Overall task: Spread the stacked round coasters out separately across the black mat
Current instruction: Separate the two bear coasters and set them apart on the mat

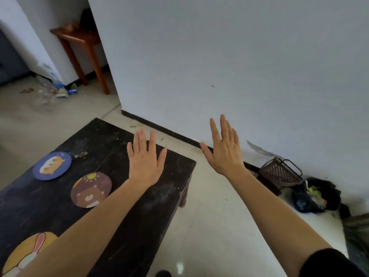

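Coasters lying apart on black mat: blue coaster (52,165), brown coaster (91,189), orange coaster (26,254) nearest camera | left hand (145,162), right hand (224,152) hovering splayed, empty, beyond brown coaster | likely thin, light, stiff; pinching an edge suits.

We seem to be in a home: tiled floor (209,226), white wall (219,56), wooden side table (79,39) upper left, rubbish bag (315,196) at right.

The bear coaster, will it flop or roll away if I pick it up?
The bear coaster lies flat, so it probably won't roll. It looks thin with a clean round edge, likely stiff and light. Lying flush on the black mat, its edge may be fiddly to lift.
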A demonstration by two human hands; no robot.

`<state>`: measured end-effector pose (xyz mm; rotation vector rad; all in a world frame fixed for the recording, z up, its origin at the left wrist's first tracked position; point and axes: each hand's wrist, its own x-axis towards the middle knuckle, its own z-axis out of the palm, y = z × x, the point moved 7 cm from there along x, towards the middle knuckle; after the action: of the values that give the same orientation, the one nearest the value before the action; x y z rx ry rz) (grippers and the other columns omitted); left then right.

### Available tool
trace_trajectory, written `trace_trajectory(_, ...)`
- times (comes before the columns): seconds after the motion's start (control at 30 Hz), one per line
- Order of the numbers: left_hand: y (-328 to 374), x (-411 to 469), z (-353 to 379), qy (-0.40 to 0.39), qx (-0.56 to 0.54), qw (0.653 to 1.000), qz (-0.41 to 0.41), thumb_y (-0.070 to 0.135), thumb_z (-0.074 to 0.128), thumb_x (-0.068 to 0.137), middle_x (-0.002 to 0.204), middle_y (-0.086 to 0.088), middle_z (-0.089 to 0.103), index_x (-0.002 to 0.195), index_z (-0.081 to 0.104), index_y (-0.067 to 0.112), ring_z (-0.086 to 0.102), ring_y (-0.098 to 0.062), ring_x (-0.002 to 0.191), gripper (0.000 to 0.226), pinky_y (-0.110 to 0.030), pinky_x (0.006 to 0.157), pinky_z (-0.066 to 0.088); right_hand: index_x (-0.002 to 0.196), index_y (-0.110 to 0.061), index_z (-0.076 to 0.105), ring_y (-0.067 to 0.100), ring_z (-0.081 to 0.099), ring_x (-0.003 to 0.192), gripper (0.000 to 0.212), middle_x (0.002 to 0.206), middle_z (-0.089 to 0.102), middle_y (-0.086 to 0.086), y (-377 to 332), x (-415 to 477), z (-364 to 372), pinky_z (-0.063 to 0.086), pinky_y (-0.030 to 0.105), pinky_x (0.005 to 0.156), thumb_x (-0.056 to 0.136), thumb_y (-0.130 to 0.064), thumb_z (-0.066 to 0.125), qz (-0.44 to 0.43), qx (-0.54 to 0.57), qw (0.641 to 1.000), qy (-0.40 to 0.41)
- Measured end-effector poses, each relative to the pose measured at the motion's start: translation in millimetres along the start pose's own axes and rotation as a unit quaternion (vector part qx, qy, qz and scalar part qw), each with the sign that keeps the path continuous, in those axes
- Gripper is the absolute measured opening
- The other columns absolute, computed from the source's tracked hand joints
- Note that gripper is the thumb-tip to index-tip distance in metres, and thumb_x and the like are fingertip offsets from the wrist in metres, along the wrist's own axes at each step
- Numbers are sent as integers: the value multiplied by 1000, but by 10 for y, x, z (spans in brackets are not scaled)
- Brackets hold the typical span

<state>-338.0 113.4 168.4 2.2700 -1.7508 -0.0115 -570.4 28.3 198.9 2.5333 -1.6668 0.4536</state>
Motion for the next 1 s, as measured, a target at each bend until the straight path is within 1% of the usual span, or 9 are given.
trace_trajectory(0.1,-337,102,71,7,11,998,-63,57,13,100,165,-20,3,157,8,14,3,-36,152,72,-59,120,13,155,-27,-14,29,-8,151,77,164,-18,10,-261,473,291,-3,45,120,98,-63,23,-61,16,998,-12)
trace_trajectory(0.23,-710,241,120,24,30,988,-150,56,18,99,165,-19,3,157,10,13,3,-36,152,73,-58,120,12,156,-27,-11,31,-5,152,76,164,-17,10,-621,1085,684,-2,46,120,98,-62,24,-150,43,987,-33)
trace_trajectory(0.33,-911,314,128,30,45,973,-223,57,19,99,166,-17,0,157,9,14,0,-35,152,73,-57,121,9,156,-27,-7,31,-2,152,75,165,-14,10,-896,1493,908,-2,46,118,98,-61,27,-211,76,973,-50)
trace_trajectory(0.43,-1050,282,108,37,46,952,-300,59,19,98,166,-15,-1,157,10,15,-1,-34,153,73,-56,121,8,156,-24,-3,34,5,151,76,165,-6,13,-1153,1774,1075,3,48,119,97,-61,28,-263,108,956,-72)
trace_trajectory(0.57,-1164,131,173,44,48,931,-358,60,16,97,165,-18,6,155,15,14,4,-35,152,74,-59,118,13,157,-21,1,35,9,151,78,165,0,16,-1518,1922,1356,17,51,120,97,-58,34,-332,136,927,-107)
trace_trajectory(0.63,-1237,21,268,41,36,918,-394,60,15,96,165,-19,7,155,15,13,5,-37,151,75,-60,118,14,157,-20,3,35,12,150,78,165,1,17,-1688,1901,1514,20,51,120,97,-56,37,-354,153,913,-131)
trace_trajectory(0.8,-1496,-270,665,15,-3,886,-464,51,30,100,165,-20,5,155,15,14,6,-38,151,69,-60,117,14,157,-18,3,34,14,150,79,164,3,18,-2078,1672,1943,20,47,119,97,-54,39,-401,151,886,-177)
trace_trajectory(0.9,-1748,-464,912,2,-55,858,-511,50,34,100,165,-19,6,156,15,13,7,-37,151,69,-58,117,15,157,-17,1,34,16,149,80,164,3,17,-2291,1544,2215,22,47,119,97,-54,38,-402,132,883,-203)
trace_trajectory(1.0,-2054,-683,1159,-8,-111,819,-563,50,36,100,165,-17,7,156,15,13,8,-35,151,70,-57,117,17,157,-17,2,33,18,149,79,165,4,15,-2520,1397,2473,23,46,117,97,-54,39,-383,124,886,-232)
